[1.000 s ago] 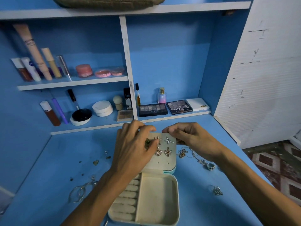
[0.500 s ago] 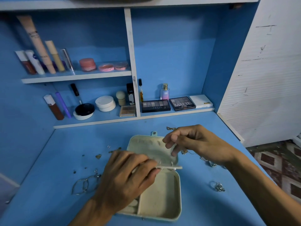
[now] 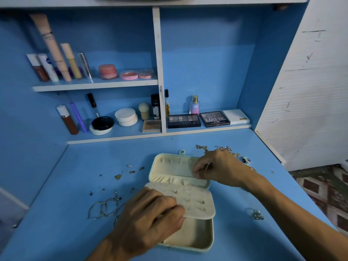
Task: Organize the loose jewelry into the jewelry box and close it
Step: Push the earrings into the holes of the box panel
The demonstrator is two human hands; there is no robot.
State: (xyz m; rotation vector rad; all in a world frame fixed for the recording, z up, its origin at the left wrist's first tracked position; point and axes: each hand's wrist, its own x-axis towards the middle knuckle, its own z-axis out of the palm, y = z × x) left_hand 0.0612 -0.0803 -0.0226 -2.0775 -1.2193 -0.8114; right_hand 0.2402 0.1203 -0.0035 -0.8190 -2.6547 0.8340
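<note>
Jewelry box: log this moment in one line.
jewelry box open | left hand holds earring panel | right hand pinches thin metal piece at lid | bangles, ring loose

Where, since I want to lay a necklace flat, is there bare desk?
Bare: the strip between lower shelf and jewelry box lid, and the front-left corner below the bangles. Crowded: studs and bangles left of the box, chains beyond its right end.

Single head view, looking forward-down, close over blue desk (image 3: 66,213), shelves beyond.
</note>
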